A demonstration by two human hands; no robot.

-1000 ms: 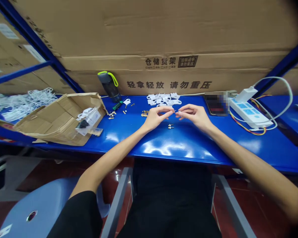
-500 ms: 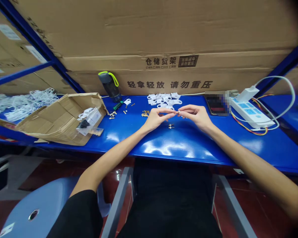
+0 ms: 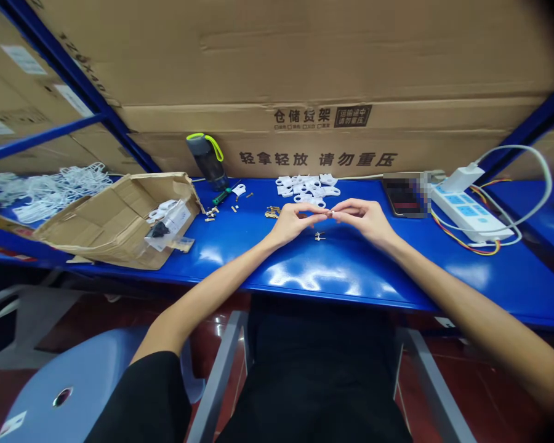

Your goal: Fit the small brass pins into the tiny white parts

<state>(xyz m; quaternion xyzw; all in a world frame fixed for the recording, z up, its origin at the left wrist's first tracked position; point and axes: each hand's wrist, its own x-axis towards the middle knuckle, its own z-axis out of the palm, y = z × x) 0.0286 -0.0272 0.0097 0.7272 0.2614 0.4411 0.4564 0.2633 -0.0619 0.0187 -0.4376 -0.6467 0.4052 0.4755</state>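
My left hand [image 3: 297,223] and my right hand [image 3: 367,221] meet fingertip to fingertip above the blue table. Both are closed in a pinch on tiny parts, with a whitish bit [image 3: 333,212] showing at the right fingertips. What the left fingers hold is mostly hidden. Beside the left hand lies a pile of small brass-coloured pieces [image 3: 272,212]. Just below the hands are a few small pieces with thin pins [image 3: 319,236]. Several white plastic parts with ring-shaped ends [image 3: 307,186] are heaped behind the hands.
At left, an open cardboard box [image 3: 92,227] holds bagged parts, with white cords [image 3: 60,187] behind it. A dark bottle [image 3: 208,161], a green-handled screwdriver [image 3: 221,197] and small brass pieces [image 3: 211,213] sit nearby. Right are a phone [image 3: 399,195] and a power strip [image 3: 471,212] with looping cables.
My fingertips have drawn slightly closer together, and less of the small part shows between them. The whole view has shifted a little.
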